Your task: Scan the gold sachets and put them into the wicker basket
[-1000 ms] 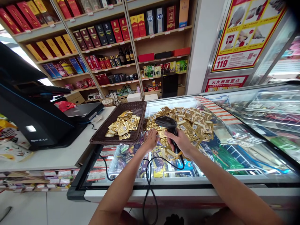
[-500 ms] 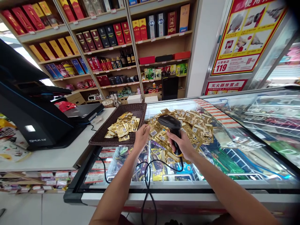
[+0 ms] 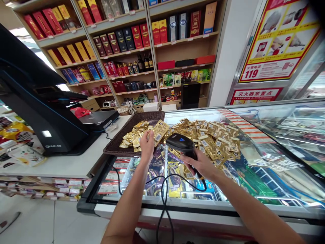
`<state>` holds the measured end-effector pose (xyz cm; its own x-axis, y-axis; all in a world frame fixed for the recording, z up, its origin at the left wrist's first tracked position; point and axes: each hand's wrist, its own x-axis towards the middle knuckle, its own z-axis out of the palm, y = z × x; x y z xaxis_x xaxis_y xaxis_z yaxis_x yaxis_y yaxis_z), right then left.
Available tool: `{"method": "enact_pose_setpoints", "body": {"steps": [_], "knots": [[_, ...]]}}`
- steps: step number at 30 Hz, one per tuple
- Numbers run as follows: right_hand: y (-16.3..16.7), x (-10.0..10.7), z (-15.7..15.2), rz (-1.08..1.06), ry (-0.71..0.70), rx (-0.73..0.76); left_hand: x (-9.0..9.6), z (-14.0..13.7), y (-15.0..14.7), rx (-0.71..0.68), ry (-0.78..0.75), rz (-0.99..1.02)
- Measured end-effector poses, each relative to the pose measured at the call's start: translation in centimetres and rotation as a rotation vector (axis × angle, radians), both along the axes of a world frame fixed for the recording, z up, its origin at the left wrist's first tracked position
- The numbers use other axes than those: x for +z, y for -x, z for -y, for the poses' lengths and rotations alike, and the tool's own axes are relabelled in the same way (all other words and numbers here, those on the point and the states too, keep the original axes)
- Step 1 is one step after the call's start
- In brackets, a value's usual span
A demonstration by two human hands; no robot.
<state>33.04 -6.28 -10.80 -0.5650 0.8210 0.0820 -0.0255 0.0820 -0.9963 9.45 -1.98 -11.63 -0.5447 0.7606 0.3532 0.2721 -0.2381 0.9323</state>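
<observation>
My left hand (image 3: 147, 145) pinches a gold foil packet (image 3: 160, 131) by its edge, with a barcode facing up. Behind that hand, a brown woven basket (image 3: 111, 146) holds a heap of similar gold packets (image 3: 133, 136). My right hand (image 3: 200, 163) is wrapped round the handle of a black barcode scanner (image 3: 180, 141), whose head points left toward the held packet. A blue light shows on the scanner's top. Beyond and right of it, a large pile of gold packets (image 3: 215, 139) lies on the glass lid. The scanner's black cable (image 3: 164, 200) loops down past the front edge.
The glass-topped freezer (image 3: 119, 207) with packaged goods inside spans the front. On the left counter (image 3: 76, 166) stands a black checkout machine (image 3: 54, 135) beside a flat scale (image 3: 101, 119). Shelves of boxes (image 3: 127, 40) line the back, and a red-yellow poster (image 3: 276, 44) hangs right.
My left hand has lifted a gold packet and moved left toward the basket. The scanner has tilted left in my right hand, and its blue light now shows. The view has shifted slightly left.
</observation>
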Motion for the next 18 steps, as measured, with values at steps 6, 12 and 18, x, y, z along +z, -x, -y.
{"method": "enact_pose_setpoints", "body": {"steps": [6,12,18], "knots": [[0.2,-0.5,-0.2,-0.080,0.074,-0.047,0.0,-1.6,1.0,-0.015,0.112,0.096],[0.3,-0.3,-0.6,-0.140,0.112,-0.123,4.1,-4.9,3.9,0.117,0.215,0.029],[0.4,-0.1,-1.0,-0.174,0.100,-0.202,2.5,-3.4,-1.3,-0.236,0.156,-0.480]]}}
